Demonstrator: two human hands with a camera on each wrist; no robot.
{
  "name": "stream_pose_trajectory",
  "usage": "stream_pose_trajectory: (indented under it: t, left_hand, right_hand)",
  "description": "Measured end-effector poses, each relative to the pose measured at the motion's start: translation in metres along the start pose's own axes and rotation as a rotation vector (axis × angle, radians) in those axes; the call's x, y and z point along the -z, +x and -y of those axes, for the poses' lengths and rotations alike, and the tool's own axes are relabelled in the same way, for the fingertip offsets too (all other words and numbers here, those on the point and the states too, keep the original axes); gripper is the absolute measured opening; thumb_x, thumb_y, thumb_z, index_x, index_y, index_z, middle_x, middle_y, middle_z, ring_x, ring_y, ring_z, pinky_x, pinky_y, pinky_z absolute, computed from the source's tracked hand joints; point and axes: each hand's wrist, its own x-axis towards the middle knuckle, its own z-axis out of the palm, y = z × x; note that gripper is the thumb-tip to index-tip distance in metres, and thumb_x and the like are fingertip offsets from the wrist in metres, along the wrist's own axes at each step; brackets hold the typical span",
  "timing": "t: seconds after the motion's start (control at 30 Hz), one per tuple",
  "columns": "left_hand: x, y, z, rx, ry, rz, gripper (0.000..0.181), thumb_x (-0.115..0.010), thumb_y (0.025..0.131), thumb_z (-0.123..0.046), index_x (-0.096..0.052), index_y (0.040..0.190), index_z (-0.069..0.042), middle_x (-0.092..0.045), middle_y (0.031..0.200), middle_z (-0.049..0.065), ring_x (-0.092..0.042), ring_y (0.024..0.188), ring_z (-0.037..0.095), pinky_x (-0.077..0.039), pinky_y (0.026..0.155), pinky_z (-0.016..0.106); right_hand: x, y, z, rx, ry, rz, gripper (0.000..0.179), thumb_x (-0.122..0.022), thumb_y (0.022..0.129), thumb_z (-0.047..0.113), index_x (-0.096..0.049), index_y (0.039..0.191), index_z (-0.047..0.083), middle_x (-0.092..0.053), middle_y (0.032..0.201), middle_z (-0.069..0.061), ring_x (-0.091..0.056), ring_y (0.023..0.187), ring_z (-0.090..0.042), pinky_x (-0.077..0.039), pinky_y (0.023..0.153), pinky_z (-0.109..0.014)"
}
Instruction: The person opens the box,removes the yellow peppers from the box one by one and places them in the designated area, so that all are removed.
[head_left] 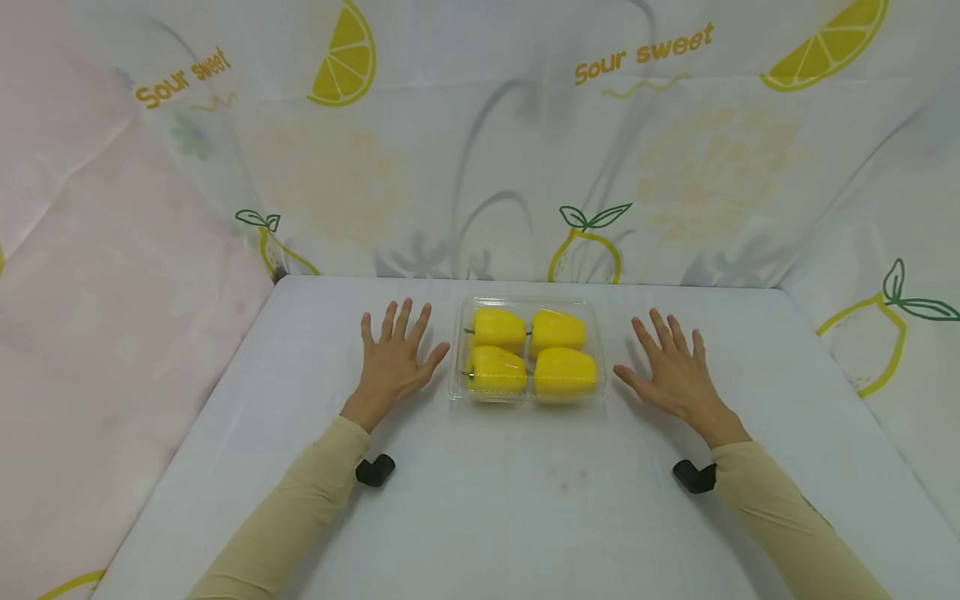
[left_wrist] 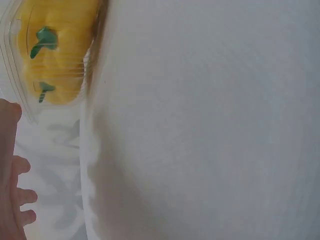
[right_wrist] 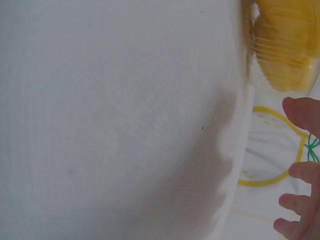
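In the head view a clear plastic container [head_left: 528, 302] sits on the table with several yellow bell peppers [head_left: 565, 372] inside, lying on their sides in two rows. Green stems show on the peppers [left_wrist: 57, 55] in the left wrist view. On the container's left side is my left hand [head_left: 392, 360], fingers spread and straight, thumb pointing at the container's edge. To its right, my right hand [head_left: 671, 375] is spread the same way, its thumb a little apart from the container. Both hands hold nothing.
A white cloth covers the table [head_left: 495, 500]. Behind it hangs a curtain [head_left: 465, 167] printed with lemons and lettering, and a pink sheet [head_left: 112, 292] hangs on the left. Black wrist devices [head_left: 377, 471] stick out from both sleeves.
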Motion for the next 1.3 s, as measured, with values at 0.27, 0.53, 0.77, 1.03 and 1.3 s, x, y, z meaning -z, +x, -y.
stream_pose_trajectory:
  t: [0.27, 0.53, 0.77, 1.03, 1.3]
  left_hand:
    - [-0.003, -0.003, -0.006, 0.013, -0.304, 0.014, 0.062, -0.025, 0.1, -0.05, -0.022, 0.151, -0.016, -0.024, 0.155, 0.015, -0.017, 0.144, 0.035, -0.004, 0.114, 0.061]
    - [-0.016, -0.01, -0.021, 0.062, -0.854, 0.041, 0.057, -0.021, 0.103, -0.044, -0.021, 0.151, -0.013, -0.026, 0.156, 0.008, -0.02, 0.145, 0.026, -0.016, 0.118, 0.048]
    - [-0.023, -0.017, -0.037, 0.087, -1.193, 0.101, 0.057, -0.015, 0.103, -0.04, -0.009, 0.152, -0.011, -0.019, 0.157, 0.011, -0.02, 0.145, 0.029, -0.023, 0.115, 0.051]
    - [-0.023, -0.023, -0.048, 0.121, -1.228, 0.164, 0.061, -0.016, 0.101, -0.049, -0.004, 0.153, -0.021, -0.007, 0.16, 0.001, -0.005, 0.148, 0.019, -0.005, 0.119, 0.05]
    - [-0.024, -0.026, -0.05, 0.114, -1.195, 0.211, 0.058, -0.023, 0.102, -0.04, 0.002, 0.153, -0.026, -0.001, 0.16, -0.002, 0.0, 0.148, 0.018, -0.002, 0.119, 0.051]
  right_hand:
    - [-0.003, 0.001, -0.002, 0.08, 0.122, -0.134, 0.067, -0.063, 0.087, 0.031, -0.037, 0.142, 0.005, -0.032, 0.146, -0.025, -0.025, 0.135, -0.048, -0.019, 0.104, -0.07]
    - [0.0, -0.004, 0.006, 0.116, 0.333, -0.172, 0.061, -0.065, 0.087, 0.021, -0.039, 0.141, 0.007, -0.032, 0.147, -0.021, -0.031, 0.132, -0.046, -0.028, 0.1, -0.068]
    - [0.0, -0.006, 0.015, 0.133, 0.463, -0.164, 0.058, -0.063, 0.09, 0.016, -0.039, 0.142, 0.007, -0.031, 0.149, -0.019, -0.03, 0.135, -0.042, -0.029, 0.102, -0.065]
    - [0.0, -0.007, 0.023, 0.173, 0.559, -0.17, 0.054, -0.06, 0.091, 0.01, -0.04, 0.141, 0.006, -0.03, 0.149, -0.021, -0.029, 0.136, -0.041, -0.027, 0.103, -0.065]
    - [0.001, -0.009, 0.034, 0.193, 0.598, -0.16, 0.053, -0.059, 0.092, 0.011, -0.04, 0.141, 0.006, -0.028, 0.15, -0.02, -0.027, 0.137, -0.039, -0.026, 0.105, -0.066]
